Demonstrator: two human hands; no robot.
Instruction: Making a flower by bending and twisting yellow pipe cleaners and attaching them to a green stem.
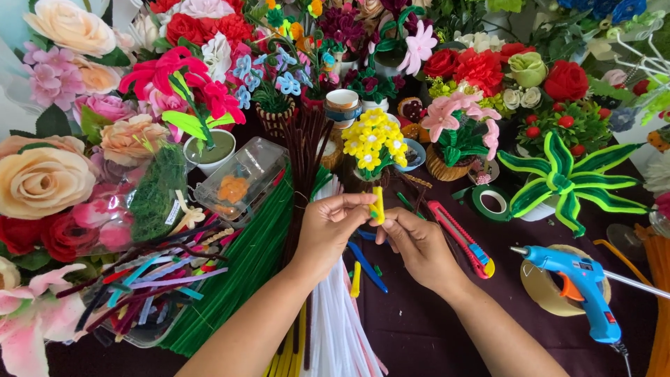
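My left hand (329,227) pinches a short yellow pipe cleaner piece (377,204), held upright over the dark table. My right hand (413,246) closes on the same yellow piece from the right, thumb and fingers at its lower end. Just behind them stands a small pot of yellow pipe cleaner flowers (373,143). Under my hands lie a blue pipe cleaner (368,267) and another yellow one (356,280). Bundles of green (237,279), white (335,321) and brown (303,150) pipe cleaners spread out to the left and below.
A blue glue gun (579,290) rests on a tape roll (544,290) at right. A red utility knife (460,237) and green tape (492,202) lie near my right hand. Artificial flowers crowd the back and left. A clear box (241,181) and a tray of mixed pipe cleaners (146,286) sit at left.
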